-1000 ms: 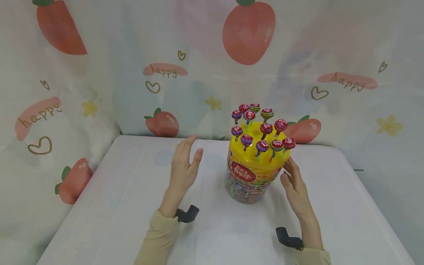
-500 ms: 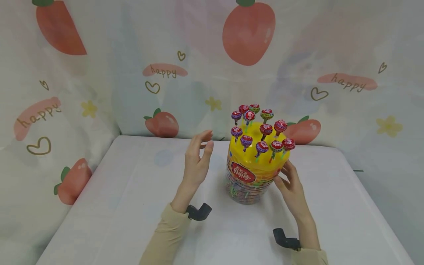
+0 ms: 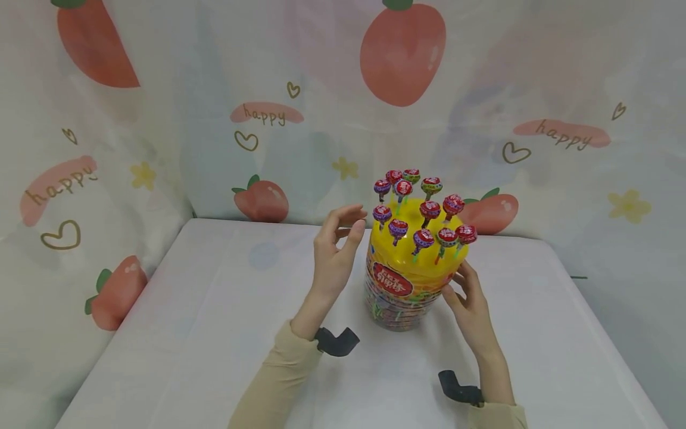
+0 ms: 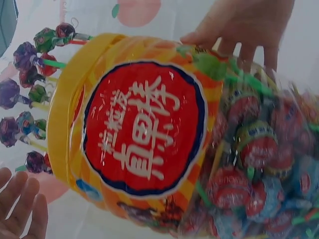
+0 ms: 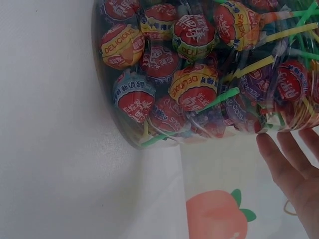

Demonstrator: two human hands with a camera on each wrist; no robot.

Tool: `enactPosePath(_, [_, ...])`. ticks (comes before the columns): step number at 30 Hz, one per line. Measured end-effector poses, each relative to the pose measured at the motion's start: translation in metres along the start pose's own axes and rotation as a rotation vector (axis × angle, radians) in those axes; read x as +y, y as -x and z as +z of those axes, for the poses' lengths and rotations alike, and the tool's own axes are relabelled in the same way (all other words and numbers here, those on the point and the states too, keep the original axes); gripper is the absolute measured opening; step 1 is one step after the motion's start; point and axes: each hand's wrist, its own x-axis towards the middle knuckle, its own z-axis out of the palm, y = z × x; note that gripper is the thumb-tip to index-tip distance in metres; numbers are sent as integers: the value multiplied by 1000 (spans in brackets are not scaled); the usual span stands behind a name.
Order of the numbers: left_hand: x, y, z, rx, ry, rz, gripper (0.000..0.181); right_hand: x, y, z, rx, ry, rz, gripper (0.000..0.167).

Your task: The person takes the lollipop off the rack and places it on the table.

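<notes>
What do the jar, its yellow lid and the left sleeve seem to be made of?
The jar looks like clear, glossy plastic: candies show through its ribbed wall. The yellow lid is probably plastic too, smooth, opaque, evenly coloured. The left sleeve seems matt cloth, softly creased; fibre unclear.

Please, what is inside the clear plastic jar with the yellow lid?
Inside the clear plastic jar, many round wrapped lollipops with coloured sticks show below the printed orange label, which hides the upper inside. The front ones cover whatever lies deeper.
</notes>
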Motion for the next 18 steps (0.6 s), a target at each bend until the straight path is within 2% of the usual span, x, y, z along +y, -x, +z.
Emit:
enactPosePath(6, [3,-4,8,-35,67,-10,33,1,0,0,6,-11,-14,61])
enactPosePath(18, [6,-9,15,-61,96,57,34,4,-2,-1,6,42,23,62])
